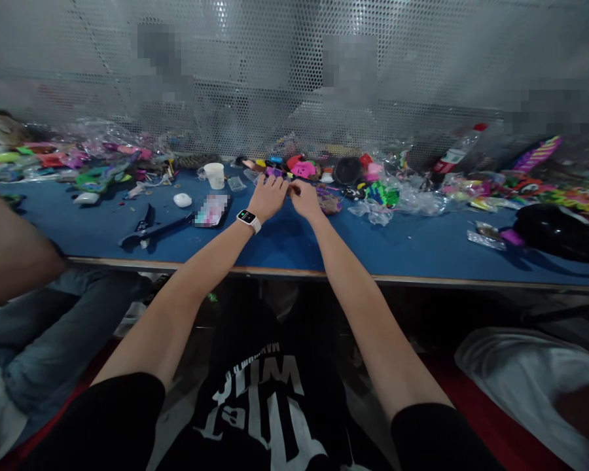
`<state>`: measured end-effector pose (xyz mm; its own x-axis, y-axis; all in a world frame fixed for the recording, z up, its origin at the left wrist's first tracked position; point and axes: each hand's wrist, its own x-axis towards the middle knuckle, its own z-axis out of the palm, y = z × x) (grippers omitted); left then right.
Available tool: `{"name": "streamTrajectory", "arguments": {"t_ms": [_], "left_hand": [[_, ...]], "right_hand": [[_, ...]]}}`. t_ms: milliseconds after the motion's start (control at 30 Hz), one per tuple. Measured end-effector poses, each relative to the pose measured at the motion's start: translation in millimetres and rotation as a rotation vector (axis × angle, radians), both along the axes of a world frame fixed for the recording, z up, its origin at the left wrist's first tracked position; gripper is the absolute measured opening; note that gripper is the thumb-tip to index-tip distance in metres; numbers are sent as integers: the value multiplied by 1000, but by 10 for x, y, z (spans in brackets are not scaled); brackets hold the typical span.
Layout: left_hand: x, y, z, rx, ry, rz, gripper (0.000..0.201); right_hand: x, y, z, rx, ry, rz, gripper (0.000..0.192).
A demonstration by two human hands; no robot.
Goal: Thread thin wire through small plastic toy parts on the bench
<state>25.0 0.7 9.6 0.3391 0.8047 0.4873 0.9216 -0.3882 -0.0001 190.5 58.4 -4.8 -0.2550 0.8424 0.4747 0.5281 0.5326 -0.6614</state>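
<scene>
Black shirt with white lettering (pixel 262 405) lowest in view, both bare forearms stretched out from it across the near edge of the desk (pixel 285 245). Left hand (pixel 267 196), smartwatch (pixel 249 220) at the wrist, and right hand (pixel 305 198) brought together toward the far edge, fingertips meeting over something small; too tiny to name, grip pinched narrow. Probably held out there to stay close to the pile of colourful small parts (pixel 304 169) along the far edge. White cup (pixel 214 174) and phone (pixel 211 210) left of the hands. Another person's arm (pixel 10 252) at the left edge.
</scene>
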Motion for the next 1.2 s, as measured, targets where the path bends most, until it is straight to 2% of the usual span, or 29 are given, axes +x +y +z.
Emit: {"name": "streamTrajectory", "arguments": {"t_ms": [267, 433, 567, 633, 700, 800, 933, 1067, 1200], "left_hand": [[-17, -9, -31, -16, 27, -7, 48], [-64, 81, -128, -58, 39, -54, 44], [-129, 215, -193, -209, 23, -89, 41], [-173, 271, -200, -289, -51, -139, 40], [-225, 311, -200, -302, -135, -161, 36], [-317, 340, -216, -248, -197, -67, 29], [-431, 350, -255, -261, -156, 107, 24], [-449, 351, -258, -327, -104, 124, 21], [-359, 340, -279, -329, -38, 156, 24]], "right_hand": [[-1, 17, -27, 6, -72, -1, 23], [23, 57, -63, -24, -254, 3, 27], [50, 52, -85, -74, -368, -12, 27], [70, 45, -91, -105, -360, -32, 25], [89, 43, -96, -120, -335, -61, 23], [109, 54, -104, -112, -300, -85, 22], [122, 74, -117, -114, -285, -70, 15], [132, 81, -135, -121, -309, -76, 15], [121, 65, -147, -97, -333, -91, 19]]}}
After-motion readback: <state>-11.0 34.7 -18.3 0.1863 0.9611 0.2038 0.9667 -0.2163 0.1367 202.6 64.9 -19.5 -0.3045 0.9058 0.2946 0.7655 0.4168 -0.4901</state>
